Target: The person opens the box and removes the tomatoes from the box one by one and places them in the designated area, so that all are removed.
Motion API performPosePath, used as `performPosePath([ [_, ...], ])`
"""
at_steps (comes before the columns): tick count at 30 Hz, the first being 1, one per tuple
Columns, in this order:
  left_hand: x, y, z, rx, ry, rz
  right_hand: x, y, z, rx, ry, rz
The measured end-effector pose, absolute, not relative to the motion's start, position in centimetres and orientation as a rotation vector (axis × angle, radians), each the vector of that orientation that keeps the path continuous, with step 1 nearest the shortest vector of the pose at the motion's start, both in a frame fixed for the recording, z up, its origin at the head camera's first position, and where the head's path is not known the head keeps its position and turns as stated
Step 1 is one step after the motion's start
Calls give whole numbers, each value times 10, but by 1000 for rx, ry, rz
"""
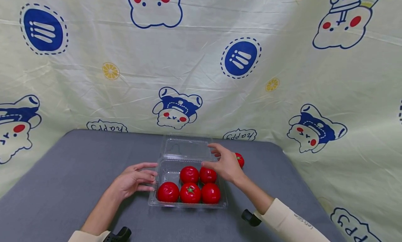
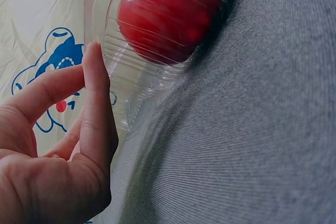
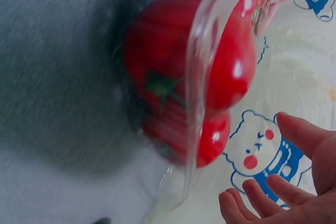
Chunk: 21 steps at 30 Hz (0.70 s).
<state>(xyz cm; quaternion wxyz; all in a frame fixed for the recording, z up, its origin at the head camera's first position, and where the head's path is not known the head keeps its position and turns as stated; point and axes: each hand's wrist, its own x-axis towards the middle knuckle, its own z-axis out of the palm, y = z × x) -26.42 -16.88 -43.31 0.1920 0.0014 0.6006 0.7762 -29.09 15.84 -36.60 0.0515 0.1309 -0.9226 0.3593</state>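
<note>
On the grey table [image 1: 78,172], five red tomatoes [image 1: 190,193] sit inside a clear box [image 1: 170,176], its lid [image 1: 185,147] open at the far side. Above the box's right rear part is the right hand [image 1: 224,163], fingers wide apart, holding nothing; it partly hides another tomato [image 1: 240,160] outside. The left hand [image 1: 135,181], fingers extended, is at the left wall; whether touching, I cannot tell.

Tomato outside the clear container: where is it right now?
In the head view, the tomato sits on the gray tabletop, right of the clear container, partly hidden behind the right hand.
</note>
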Motion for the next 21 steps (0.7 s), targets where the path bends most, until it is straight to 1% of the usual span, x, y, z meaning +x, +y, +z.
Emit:
performPosePath([
  [21, -264, -170, -433, 6, 1684, 2184, -280, 124, -379, 498, -2888, 1117],
])
